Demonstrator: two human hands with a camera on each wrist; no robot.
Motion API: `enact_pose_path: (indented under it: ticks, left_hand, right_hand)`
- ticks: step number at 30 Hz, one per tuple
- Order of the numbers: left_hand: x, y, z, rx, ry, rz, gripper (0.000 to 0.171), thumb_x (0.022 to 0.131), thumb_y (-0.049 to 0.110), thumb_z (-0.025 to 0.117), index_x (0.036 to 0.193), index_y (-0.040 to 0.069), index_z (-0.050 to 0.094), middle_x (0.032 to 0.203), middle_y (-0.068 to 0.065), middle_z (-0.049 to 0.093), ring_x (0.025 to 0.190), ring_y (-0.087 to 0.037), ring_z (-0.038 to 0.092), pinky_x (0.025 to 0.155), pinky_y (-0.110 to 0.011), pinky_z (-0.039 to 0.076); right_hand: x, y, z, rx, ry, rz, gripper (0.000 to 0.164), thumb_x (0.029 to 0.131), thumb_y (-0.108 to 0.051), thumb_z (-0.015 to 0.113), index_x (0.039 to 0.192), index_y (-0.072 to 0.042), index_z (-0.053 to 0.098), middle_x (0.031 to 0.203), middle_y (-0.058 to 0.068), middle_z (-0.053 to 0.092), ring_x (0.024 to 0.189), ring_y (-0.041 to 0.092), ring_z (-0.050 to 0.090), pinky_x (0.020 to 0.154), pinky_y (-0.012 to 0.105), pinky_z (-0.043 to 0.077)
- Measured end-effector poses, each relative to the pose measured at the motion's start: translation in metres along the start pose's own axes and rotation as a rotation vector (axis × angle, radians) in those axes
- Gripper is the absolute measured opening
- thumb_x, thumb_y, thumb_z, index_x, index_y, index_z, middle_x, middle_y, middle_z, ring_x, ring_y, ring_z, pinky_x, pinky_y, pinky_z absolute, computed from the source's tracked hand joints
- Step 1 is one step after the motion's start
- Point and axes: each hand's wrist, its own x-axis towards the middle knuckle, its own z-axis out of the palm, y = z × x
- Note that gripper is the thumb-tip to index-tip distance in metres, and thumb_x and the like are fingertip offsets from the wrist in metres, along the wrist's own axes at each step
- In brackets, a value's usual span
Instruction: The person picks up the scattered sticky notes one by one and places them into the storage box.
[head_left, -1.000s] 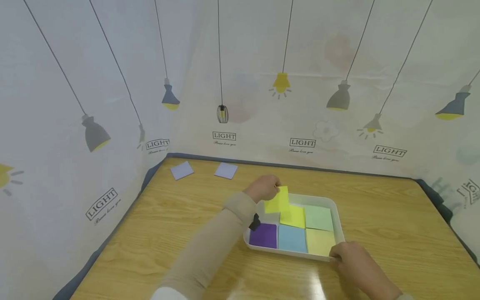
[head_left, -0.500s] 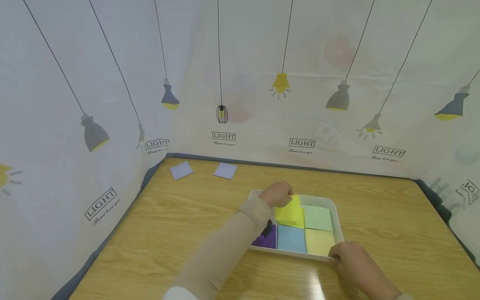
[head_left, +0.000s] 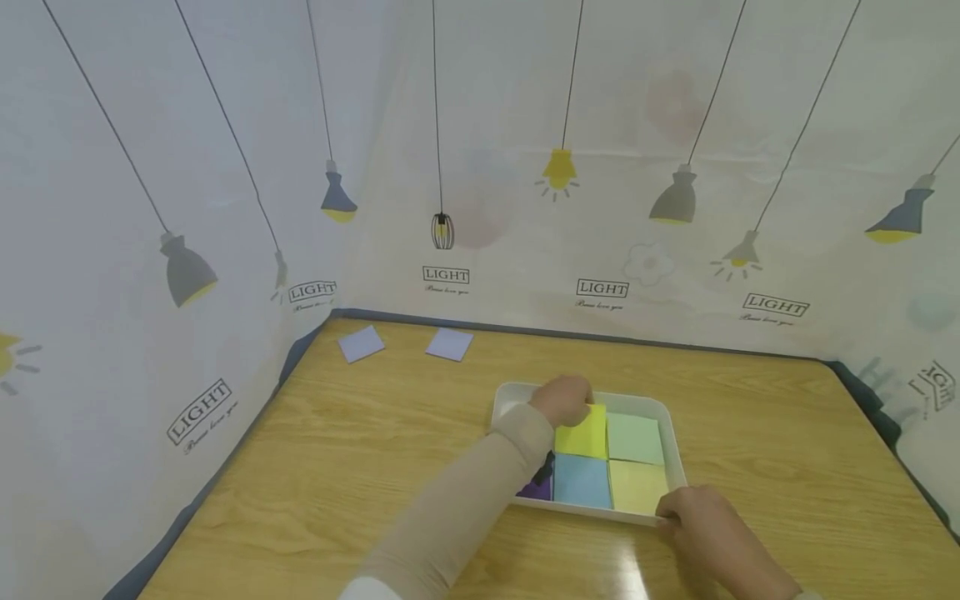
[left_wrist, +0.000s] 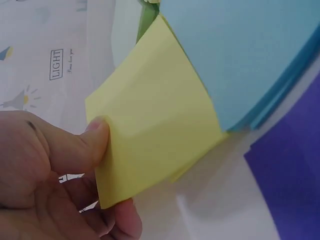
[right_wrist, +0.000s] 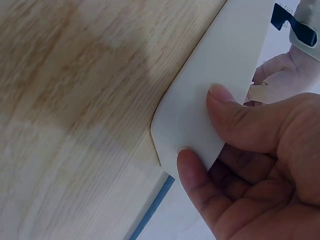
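My left hand [head_left: 562, 402] reaches over a white tray [head_left: 677, 454] and pinches the edge of a yellow square of paper [left_wrist: 150, 120] between thumb and fingers. In the head view that yellow sheet [head_left: 581, 433] lies over the back middle of the tray. Around it in the tray are light green squares [head_left: 634, 438], pale yellow squares [head_left: 637, 486], blue squares [head_left: 581, 481] and purple squares [head_left: 536, 490], the purple partly hidden by the left wrist. My right hand [head_left: 701, 521] holds the tray's front right corner, thumb and finger on its outer wall [right_wrist: 195, 115] in the right wrist view.
Two lilac paper squares [head_left: 362, 343] lie apart at the back left of the wooden table [head_left: 315, 450]. A pale wall covering [head_left: 495, 167] printed with lamps stands along the table's back and sides.
My left hand has moved right and toward me, bringing the yellow paper from above the tray's back left down over the yellow square in the back middle. The right hand stays at the corner.
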Motion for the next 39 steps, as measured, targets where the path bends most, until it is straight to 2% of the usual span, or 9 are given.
enact_pose_path:
  ticks: [6, 10, 17, 27, 32, 39]
  left_hand:
    - [0.005, 0.004, 0.008, 0.049, 0.043, -0.051, 0.026, 0.096, 0.013, 0.063, 0.118, 0.024, 0.073, 0.119, 0.008, 0.072, 0.093, -0.012, 0.063, 0.086, -0.032, 0.055]
    - [0.01, 0.005, 0.017, 0.135, 0.081, -0.072, 0.023, 0.093, 0.013, 0.065, 0.108, 0.028, 0.075, 0.108, 0.011, 0.073, 0.089, -0.011, 0.06, 0.082, -0.034, 0.054]
    - [0.021, 0.002, 0.032, 0.229, 0.15, -0.057, 0.017, 0.094, 0.013, 0.065, 0.086, 0.025, 0.073, 0.085, 0.007, 0.068, 0.08, -0.013, 0.056, 0.066, -0.031, 0.05]
    - [0.013, 0.002, 0.032, 0.23, 0.199, -0.011, 0.019, 0.098, 0.013, 0.06, 0.086, 0.019, 0.074, 0.07, 0.005, 0.062, 0.065, -0.01, 0.053, 0.048, -0.023, 0.044]
    - [0.009, 0.002, 0.03, 0.224, 0.204, 0.002, 0.016, 0.099, 0.017, 0.061, 0.091, 0.018, 0.075, 0.075, 0.005, 0.066, 0.066, -0.01, 0.052, 0.049, -0.023, 0.043]
    - [0.005, 0.003, 0.025, 0.198, 0.191, 0.004, 0.012, 0.098, 0.024, 0.065, 0.104, 0.022, 0.076, 0.098, 0.008, 0.075, 0.075, -0.008, 0.058, 0.057, -0.024, 0.047]
  right_hand:
    - [0.0, 0.0, 0.0, -0.017, 0.001, -0.006, 0.017, 0.081, -0.007, 0.08, 0.07, -0.018, 0.072, 0.072, -0.01, 0.067, 0.066, 0.004, 0.052, 0.06, 0.023, 0.048]
    - [0.0, 0.0, 0.0, -0.035, 0.01, -0.01, 0.018, 0.081, -0.008, 0.081, 0.069, -0.018, 0.072, 0.071, -0.01, 0.066, 0.065, 0.003, 0.049, 0.06, 0.024, 0.047]
    - [-0.001, 0.001, 0.0, -0.019, 0.021, -0.052, 0.022, 0.08, -0.005, 0.079, 0.066, -0.018, 0.07, 0.067, -0.012, 0.062, 0.062, 0.002, 0.045, 0.058, 0.021, 0.044]
    - [0.002, 0.001, 0.001, -0.03, -0.011, 0.003, 0.018, 0.08, -0.006, 0.081, 0.069, -0.018, 0.072, 0.07, -0.011, 0.065, 0.065, 0.003, 0.05, 0.06, 0.024, 0.048]
    - [0.001, 0.0, 0.001, -0.03, -0.013, -0.003, 0.018, 0.08, -0.007, 0.081, 0.069, -0.018, 0.072, 0.07, -0.011, 0.065, 0.065, 0.002, 0.05, 0.06, 0.023, 0.047]
    - [0.002, 0.0, 0.001, -0.038, -0.008, 0.005, 0.017, 0.081, -0.007, 0.081, 0.07, -0.018, 0.073, 0.071, -0.01, 0.065, 0.065, 0.004, 0.049, 0.06, 0.024, 0.047]
